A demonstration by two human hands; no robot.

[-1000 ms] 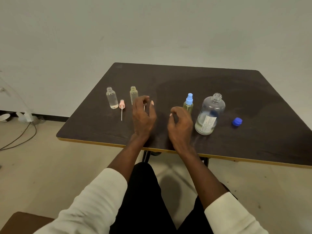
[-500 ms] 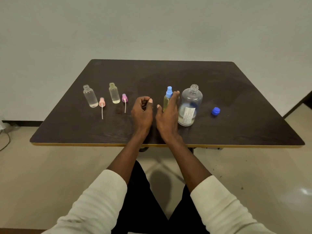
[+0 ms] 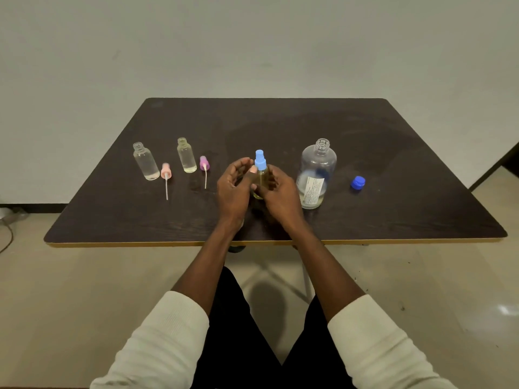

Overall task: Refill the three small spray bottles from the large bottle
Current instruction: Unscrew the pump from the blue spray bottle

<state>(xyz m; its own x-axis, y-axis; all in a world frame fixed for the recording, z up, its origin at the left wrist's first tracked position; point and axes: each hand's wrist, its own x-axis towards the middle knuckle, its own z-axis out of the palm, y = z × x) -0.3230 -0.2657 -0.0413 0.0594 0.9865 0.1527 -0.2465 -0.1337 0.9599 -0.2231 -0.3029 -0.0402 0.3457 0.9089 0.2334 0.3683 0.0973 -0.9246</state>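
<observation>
My right hand grips a small bottle with a blue spray top, held upright at the table's middle. My left hand curls beside it, its thumb touching the bottle just under the blue top. The large clear bottle stands uncapped to the right, with a little liquid at its bottom. Its blue cap lies further right. At the left stand two uncapped small bottles. A pink spray top and a purple spray top lie beside them.
The dark table has a light front edge near my knees. A pale wall rises behind it. Cables lie on the floor at the far left.
My right hand has taken hold of the blue-topped bottle and brought it left, away from the large bottle. My left hand has closed in on it.
</observation>
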